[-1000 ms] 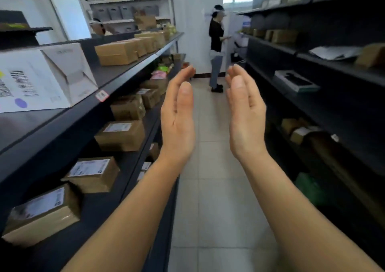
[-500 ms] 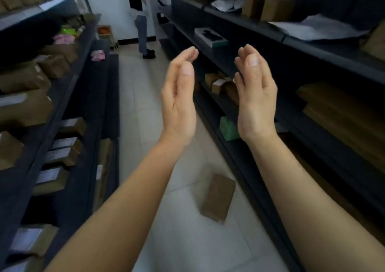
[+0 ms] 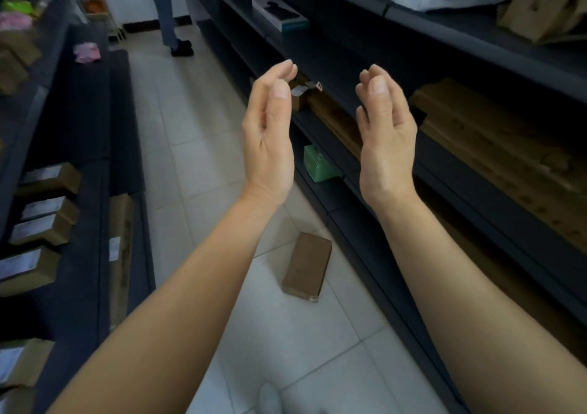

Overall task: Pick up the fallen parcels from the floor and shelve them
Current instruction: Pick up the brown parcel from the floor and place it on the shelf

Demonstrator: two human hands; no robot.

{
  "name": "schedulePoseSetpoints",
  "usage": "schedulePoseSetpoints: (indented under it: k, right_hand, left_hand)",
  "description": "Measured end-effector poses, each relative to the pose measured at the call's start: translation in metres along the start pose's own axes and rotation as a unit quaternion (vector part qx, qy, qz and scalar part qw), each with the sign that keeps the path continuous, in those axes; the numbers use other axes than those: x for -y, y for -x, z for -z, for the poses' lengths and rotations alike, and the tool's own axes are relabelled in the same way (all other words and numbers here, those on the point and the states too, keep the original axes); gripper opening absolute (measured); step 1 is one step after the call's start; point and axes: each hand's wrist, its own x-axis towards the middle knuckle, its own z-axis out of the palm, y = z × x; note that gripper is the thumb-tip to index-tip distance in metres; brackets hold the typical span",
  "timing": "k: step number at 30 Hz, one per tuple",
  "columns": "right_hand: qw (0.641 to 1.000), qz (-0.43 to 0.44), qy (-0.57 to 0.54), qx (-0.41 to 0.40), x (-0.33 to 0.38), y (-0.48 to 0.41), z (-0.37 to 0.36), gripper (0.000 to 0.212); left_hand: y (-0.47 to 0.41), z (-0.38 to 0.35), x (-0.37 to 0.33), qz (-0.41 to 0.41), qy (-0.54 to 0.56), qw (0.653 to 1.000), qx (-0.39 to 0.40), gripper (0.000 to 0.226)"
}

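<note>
A brown cardboard parcel (image 3: 305, 266) lies flat on the white tiled floor, close to the foot of the dark right-hand shelving (image 3: 374, 229). My left hand (image 3: 268, 137) and my right hand (image 3: 386, 137) are raised in front of me, palms facing each other, fingers slightly curled and holding nothing. Both hands hover well above the parcel, one to each side of it. My forearms stretch from the bottom corners of the view.
Dark shelving (image 3: 85, 128) on the left carries several labelled brown boxes (image 3: 44, 223). The right shelves hold a green box (image 3: 319, 164), flat cardboard (image 3: 495, 147) and a grey box (image 3: 281, 16). A person (image 3: 171, 16) stands at the far end of the aisle.
The view has tilted down and turned right, so the floor parcel came into sight and now sits nearer the centre. My hands have drawn further apart and their fingers curled a little.
</note>
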Motion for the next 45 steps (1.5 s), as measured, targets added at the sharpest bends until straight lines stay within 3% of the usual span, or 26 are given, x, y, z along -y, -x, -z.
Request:
schedulePoseSetpoints:
  k: [9,15,26,34,45]
  right_hand:
    - [0.996,-0.074,0.032,-0.045,-0.087,-0.004,-0.011,0.053]
    - [0.988,-0.127,0.056,-0.065,-0.137,-0.003,0.012,0.051]
    - [0.974,-0.202,0.095,-0.03,-0.235,-0.032,0.046,0.048]
    - [0.955,-0.248,0.163,-0.023,-0.381,-0.002,0.066,0.046]
    - [0.898,-0.388,0.198,-0.067,-0.636,0.121,0.126,0.054]
  left_hand:
    - [-0.012,0.026,0.081,0.094,-0.004,0.995,0.025,0.032]
    - [-0.006,0.014,0.137,0.154,-0.011,0.988,0.023,0.037]
    - [-0.001,-0.005,0.243,0.204,-0.04,0.978,0.013,0.035]
    - [0.049,0.012,0.389,0.253,-0.066,0.964,0.037,0.033]
    - [0.218,0.056,0.639,0.366,-0.163,0.912,0.094,0.03]
